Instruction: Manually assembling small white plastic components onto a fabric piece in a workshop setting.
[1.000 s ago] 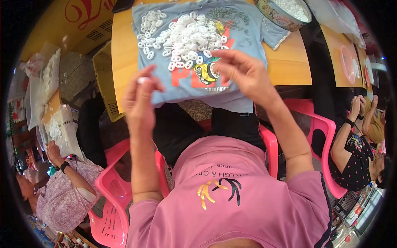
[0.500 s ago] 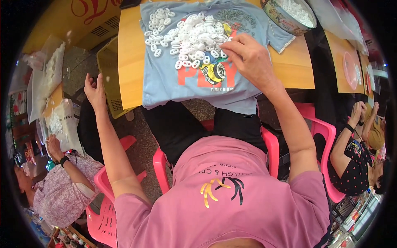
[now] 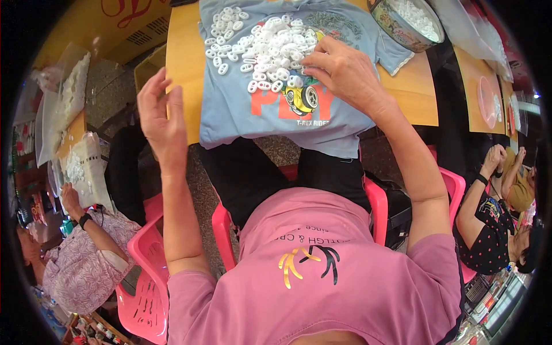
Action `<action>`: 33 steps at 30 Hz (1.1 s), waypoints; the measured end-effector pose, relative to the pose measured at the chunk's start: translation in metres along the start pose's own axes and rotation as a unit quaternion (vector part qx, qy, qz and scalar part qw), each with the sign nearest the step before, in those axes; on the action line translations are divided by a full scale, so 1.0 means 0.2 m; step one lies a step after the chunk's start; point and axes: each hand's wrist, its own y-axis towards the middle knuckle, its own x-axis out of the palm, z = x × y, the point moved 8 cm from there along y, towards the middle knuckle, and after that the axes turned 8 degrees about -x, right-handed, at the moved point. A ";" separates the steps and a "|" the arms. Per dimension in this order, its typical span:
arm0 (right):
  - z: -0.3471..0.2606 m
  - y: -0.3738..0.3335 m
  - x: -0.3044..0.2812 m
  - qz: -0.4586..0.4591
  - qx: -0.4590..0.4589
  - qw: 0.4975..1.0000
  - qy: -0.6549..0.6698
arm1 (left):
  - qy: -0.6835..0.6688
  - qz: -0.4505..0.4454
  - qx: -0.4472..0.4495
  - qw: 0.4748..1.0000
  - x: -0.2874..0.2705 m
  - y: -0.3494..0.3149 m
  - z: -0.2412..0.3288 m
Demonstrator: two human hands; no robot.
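A heap of small white oval plastic pieces [image 3: 271,50], each with two holes, lies on a blue printed T-shirt [image 3: 230,118] spread over the table. At the heap's right edge is my right hand [image 3: 351,75], thumb and fingers closed toward each other by the pieces. Whatever is between those fingertips is too small to make out. My left hand [image 3: 164,118] is raised by the table's left edge, slightly blurred, fingers apart and nothing visible in it. A patch of small dark wiry bits [image 3: 339,29] lies on the shirt beyond my right hand.
A round tin [image 3: 402,43] of white pieces stands at the far right of the wooden table [image 3: 411,98]. Left of the table is a yellow crate [image 3: 150,66]. Pink chairs [image 3: 146,247] and other people sit at both sides, with white pieces by the left person.
My left hand has come up and right, from beside the crate to the table's left edge. The right hand has shifted slightly up and left, still at the heap's edge.
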 end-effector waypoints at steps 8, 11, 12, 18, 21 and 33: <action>-0.01 -0.02 0.02 0.013 0.013 0.998 0.061 | -0.031 -0.078 0.021 0.996 0.32 -0.21 0.20; 0.05 -0.07 0.06 -0.008 0.160 0.951 0.266 | -0.067 -0.118 0.005 0.991 0.46 -0.27 0.22; 0.04 -0.08 0.05 -0.008 0.159 0.951 0.267 | -0.068 -0.131 0.012 0.989 0.50 -0.28 0.23; 0.03 -0.23 0.14 0.064 0.317 0.693 0.644 | -0.141 -0.164 -0.044 0.975 0.69 -0.33 0.27; 0.00 -0.25 0.13 0.096 0.324 0.655 0.675 | -0.159 -0.171 -0.023 0.972 0.73 -0.33 0.28; -0.03 -0.28 -0.02 0.178 0.256 0.790 0.528 | -0.194 -0.174 -0.085 0.962 0.78 -0.36 0.26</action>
